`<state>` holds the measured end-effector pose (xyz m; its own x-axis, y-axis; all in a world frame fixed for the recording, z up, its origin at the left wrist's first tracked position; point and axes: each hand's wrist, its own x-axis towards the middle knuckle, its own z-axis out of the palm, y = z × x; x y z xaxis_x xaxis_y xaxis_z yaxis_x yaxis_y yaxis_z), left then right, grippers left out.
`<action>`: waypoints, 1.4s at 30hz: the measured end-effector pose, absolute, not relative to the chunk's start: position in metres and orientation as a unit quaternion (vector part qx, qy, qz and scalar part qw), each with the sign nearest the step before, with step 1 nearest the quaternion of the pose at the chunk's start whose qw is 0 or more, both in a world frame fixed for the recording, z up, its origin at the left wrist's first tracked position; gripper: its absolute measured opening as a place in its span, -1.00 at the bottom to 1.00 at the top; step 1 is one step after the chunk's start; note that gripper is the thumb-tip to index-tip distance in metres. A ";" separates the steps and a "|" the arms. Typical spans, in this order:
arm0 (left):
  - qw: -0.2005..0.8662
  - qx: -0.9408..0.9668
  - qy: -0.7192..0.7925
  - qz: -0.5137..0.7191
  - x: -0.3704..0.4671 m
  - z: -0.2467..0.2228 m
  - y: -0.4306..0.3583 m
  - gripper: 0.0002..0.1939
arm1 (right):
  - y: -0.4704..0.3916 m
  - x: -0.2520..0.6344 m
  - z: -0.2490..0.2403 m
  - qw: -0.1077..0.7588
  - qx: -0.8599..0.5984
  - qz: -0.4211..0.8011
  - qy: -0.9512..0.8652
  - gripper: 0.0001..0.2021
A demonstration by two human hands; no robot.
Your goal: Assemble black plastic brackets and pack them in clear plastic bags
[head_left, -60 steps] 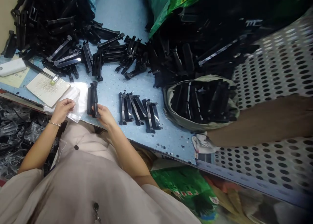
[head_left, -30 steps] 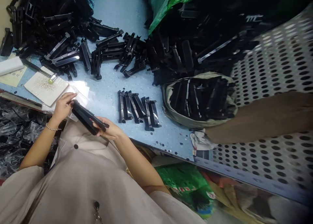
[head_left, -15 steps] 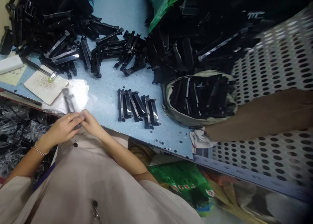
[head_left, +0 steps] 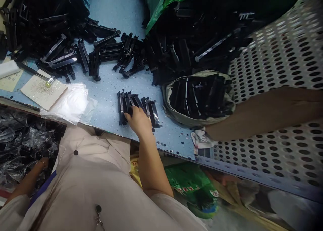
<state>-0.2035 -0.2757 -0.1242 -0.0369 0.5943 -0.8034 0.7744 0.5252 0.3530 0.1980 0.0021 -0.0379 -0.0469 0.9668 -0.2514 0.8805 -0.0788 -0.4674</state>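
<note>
A short row of narrow black plastic parts [head_left: 122, 109] lies on the blue tabletop. My right hand [head_left: 140, 122] reaches over the middle of the row, its thumb and fingers closed about one of these parts; the fingertips are partly hidden. At the lower left, beside the table edge, my left hand [head_left: 44, 163] hangs low over a heap of clear plastic bags with dark contents [head_left: 35, 136]. Its fingers are dark and mostly out of sight, so what they touch cannot be made out.
Piles of black parts [head_left: 83, 56] cover the back. A cloth sack [head_left: 168, 111] of parts stands at right, by another person's arm [head_left: 252, 113] and a perforated metal panel [head_left: 275, 66]. White plastic sheets [head_left: 73, 101] and a speckled pad [head_left: 37, 91] lie left.
My hands, together at the table edge around a dark part, have separated. The right has moved to the row; the left has dropped toward the bags. The dark part is no longer visible there.
</note>
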 end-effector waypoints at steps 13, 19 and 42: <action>0.144 0.681 0.695 0.177 -0.081 -0.043 -0.052 -0.83 | -0.009 0.150 -0.056 0.318 -0.514 0.610 -0.513 -0.51; 0.445 0.429 0.668 0.414 -0.111 -0.056 -0.032 -0.82 | -0.023 0.141 -0.049 0.336 -0.428 0.744 -0.387 -0.61; 0.276 0.609 0.613 0.420 -0.135 -0.046 -0.060 -0.80 | -0.013 0.111 -0.053 0.360 -0.394 0.798 -0.281 -0.66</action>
